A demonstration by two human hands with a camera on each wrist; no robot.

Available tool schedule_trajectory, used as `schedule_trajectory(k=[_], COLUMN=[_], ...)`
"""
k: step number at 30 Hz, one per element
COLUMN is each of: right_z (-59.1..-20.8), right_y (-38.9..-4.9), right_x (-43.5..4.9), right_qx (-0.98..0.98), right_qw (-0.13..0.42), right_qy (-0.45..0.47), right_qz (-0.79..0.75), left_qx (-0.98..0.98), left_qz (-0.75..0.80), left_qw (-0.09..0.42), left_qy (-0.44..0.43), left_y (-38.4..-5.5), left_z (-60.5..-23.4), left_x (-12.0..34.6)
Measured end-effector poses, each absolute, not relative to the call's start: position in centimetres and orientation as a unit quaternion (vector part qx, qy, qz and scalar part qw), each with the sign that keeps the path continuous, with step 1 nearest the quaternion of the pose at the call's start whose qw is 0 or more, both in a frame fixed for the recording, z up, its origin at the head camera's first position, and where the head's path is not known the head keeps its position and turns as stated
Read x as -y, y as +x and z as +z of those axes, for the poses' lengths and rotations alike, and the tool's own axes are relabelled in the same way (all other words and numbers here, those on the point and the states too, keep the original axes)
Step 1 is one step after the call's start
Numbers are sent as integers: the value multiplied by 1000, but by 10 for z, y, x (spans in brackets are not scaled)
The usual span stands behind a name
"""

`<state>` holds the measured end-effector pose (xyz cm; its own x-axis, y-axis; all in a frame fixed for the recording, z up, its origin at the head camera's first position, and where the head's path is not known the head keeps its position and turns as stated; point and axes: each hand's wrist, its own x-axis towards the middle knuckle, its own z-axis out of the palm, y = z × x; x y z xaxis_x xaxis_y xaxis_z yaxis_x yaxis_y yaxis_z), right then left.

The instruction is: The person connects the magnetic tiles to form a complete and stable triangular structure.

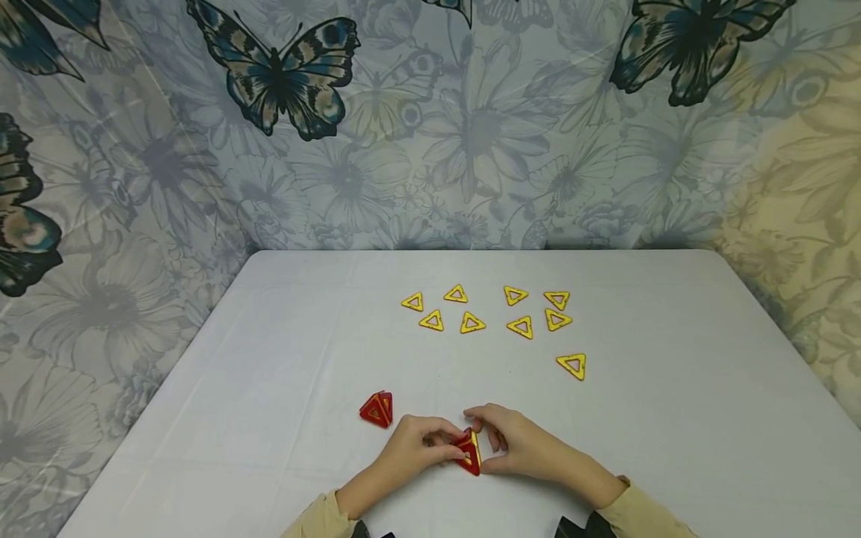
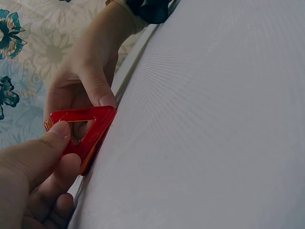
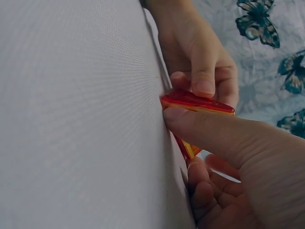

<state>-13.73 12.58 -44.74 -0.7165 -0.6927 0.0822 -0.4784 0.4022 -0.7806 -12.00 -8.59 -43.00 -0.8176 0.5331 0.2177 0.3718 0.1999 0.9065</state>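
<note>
Near the front of the table, both hands are at a small piece built of red and yellow triangular magnetic tiles [image 1: 468, 454]. My left hand [image 1: 420, 446] pinches its red side, the thumb lying over the red tile [image 2: 97, 119] in the left wrist view. From the other side, my right hand [image 1: 528, 444] holds its yellow edge between thumb and fingers. In the right wrist view the right thumb [image 3: 205, 126] covers part of the piece, so its full shape is hidden. To the left stands a red tile pyramid [image 1: 378, 409], apart from both hands.
Several flat yellow triangular tiles [image 1: 473, 322] lie scattered towards the back of the white table [image 1: 269, 359]. One yellow triangle [image 1: 573, 365] lies nearer, in front of the right-hand group. Behind the table hangs a floral backdrop with butterflies [image 1: 279, 78].
</note>
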Motion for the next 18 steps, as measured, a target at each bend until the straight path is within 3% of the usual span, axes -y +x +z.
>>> schedule_trajectory(k=[18], right_z=[-444], right_y=[-138], right_x=[-127], right_qx=[-814], right_qw=[120], right_qy=[-373], right_qz=[-428], left_qx=[-761], left_qz=[581], left_qw=[111], left_qy=[266], left_y=[-121], left_z=[-430], left_x=[86])
